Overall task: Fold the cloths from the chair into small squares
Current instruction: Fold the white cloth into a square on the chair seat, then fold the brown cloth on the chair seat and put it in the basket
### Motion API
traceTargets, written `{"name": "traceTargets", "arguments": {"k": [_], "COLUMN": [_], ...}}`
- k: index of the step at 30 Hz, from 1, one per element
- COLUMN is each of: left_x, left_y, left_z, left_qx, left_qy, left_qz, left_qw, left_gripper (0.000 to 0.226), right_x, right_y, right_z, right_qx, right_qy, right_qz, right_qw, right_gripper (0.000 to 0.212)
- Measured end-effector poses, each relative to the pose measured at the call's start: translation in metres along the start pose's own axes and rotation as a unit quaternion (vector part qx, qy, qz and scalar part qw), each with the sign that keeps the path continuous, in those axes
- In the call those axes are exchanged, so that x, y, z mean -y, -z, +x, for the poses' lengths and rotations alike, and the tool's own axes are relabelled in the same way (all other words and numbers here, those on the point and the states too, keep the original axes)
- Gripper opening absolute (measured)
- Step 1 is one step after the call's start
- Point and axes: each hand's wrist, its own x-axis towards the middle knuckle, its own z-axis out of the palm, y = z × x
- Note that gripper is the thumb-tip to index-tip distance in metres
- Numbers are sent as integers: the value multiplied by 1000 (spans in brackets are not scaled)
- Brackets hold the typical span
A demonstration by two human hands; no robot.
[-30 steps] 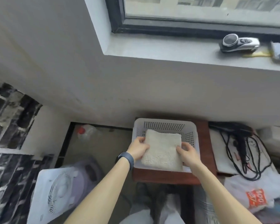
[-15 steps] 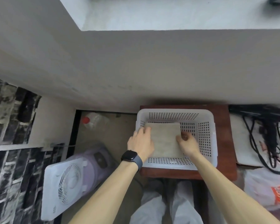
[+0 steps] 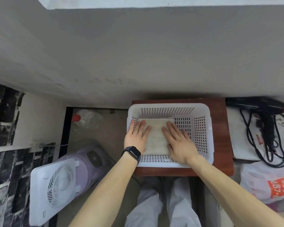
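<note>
In the head view, we see the folded cloth (image 3: 156, 136) lying flat on the floor of the white basket (image 3: 203, 133), at its left side. The basket stands on a brown table (image 3: 221, 128). Our left hand (image 3: 136, 136) and right hand (image 3: 179, 141) both rest on the cloth with fingers straight and spread, holding nothing. We judge the cloth to be light, soft and a little thick, so it may spring open. To lift it, we would pinch all layers together at two opposite edges.
</note>
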Motion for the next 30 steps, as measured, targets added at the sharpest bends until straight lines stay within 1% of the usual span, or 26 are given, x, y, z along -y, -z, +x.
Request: {"name": "traceTargets", "arguments": {"k": [4, 7, 9, 11, 13, 15, 17, 20, 22, 23, 25, 26, 30], "left_x": [-10, -12, -9, -6, -7, -13, -17, -26, -33, -36, -45, -48, -73], "left_y": [1, 8, 8, 11, 15, 17, 19, 12, 2, -4, -15, -19, -49], "left_z": [9, 7, 1, -11, -31, -59, -89, -142, -181, -201, -248, -273, -387], "left_qx": [27, 57, 33, -4, -39, -65, -80, -104, -123, -139, -183, -204, -264], "left_qy": [32, 36, 30, 26, 37, 79, 150, 269, 343, 376, 435, 460, 582], "left_qz": [10, 23, 8, -24, -89, -190, -319, -456, -531, -570, -629, -643, -627], "left_qw": [999, 997, 999, 999, 995, 976, 932, 842, 765, 718, 618, 578, 445], "left_gripper": [76, 79, 78, 73, 66, 64, 63, 58, 55, 54, 51, 49, 44], "right_x": [4, 15, 18, 18, 17, 18, 23, 48, 77, 94, 137, 161, 269], "right_y": [-3, 4, 14, 29, 48, 66, 83, 106, 119, 124, 134, 139, 143], "right_z": [5, 5, 2, -3, -15, -32, -52, -78, -91, -97, -110, -117, -157], "right_qx": [36, 70, 89, 89, 73, 63, 37, -1, -2, -3, -6, -10, 16], "right_qy": [-46, -68, -71, -69, -60, -47, -17, 62, 128, 167, 259, 305, 468], "right_qz": [3, -15, -18, -4, 3, 9, 21, 34, 34, 34, 20, 9, -39], "right_qw": [998, 995, 993, 994, 995, 997, 999, 997, 991, 985, 966, 952, 883], "right_gripper": [74, 78, 82, 79, 69, 61, 52, 42, 40, 39, 38, 37, 34]}}
